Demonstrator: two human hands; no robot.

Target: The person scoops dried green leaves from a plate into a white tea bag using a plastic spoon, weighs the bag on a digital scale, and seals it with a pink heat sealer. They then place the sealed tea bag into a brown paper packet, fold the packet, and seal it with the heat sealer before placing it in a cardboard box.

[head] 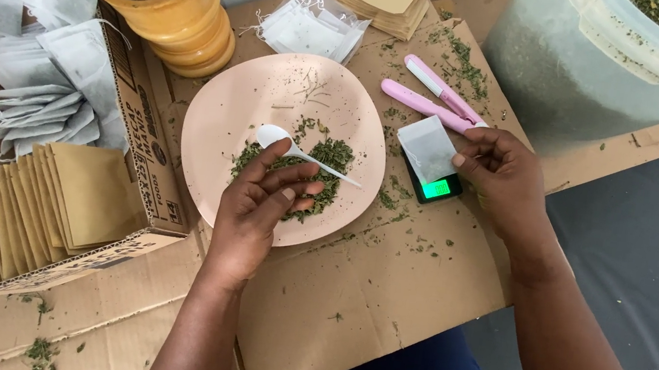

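Weighing station: a white tea bag (427,147) sits on the small black scale (436,186) just right of the pink plate (229,102), its green display lit and facing the person so it reads at a glance.
Right hand: the right hand (503,171) pinches the bag's right edge between thumb and fingertips, other fingers curled, apparently steadying it on the scale.
Left hand: the left hand (263,201) hovers over the plate's near half, fingers loosely bent and half open, gripping nothing; fingertips meet the white plastic spoon (300,152).
Herb: dried green leaf (334,155) is heaped on the plate's near side, within easy scooping reach.
Sealer: a pink clamp tool (432,96) lies beyond the scale, right of the plate.
Supplies: a cardboard box (140,124) left of the plate holds empty bags and brown envelopes (52,202); a wooden mortar (174,4) stands behind the plate.
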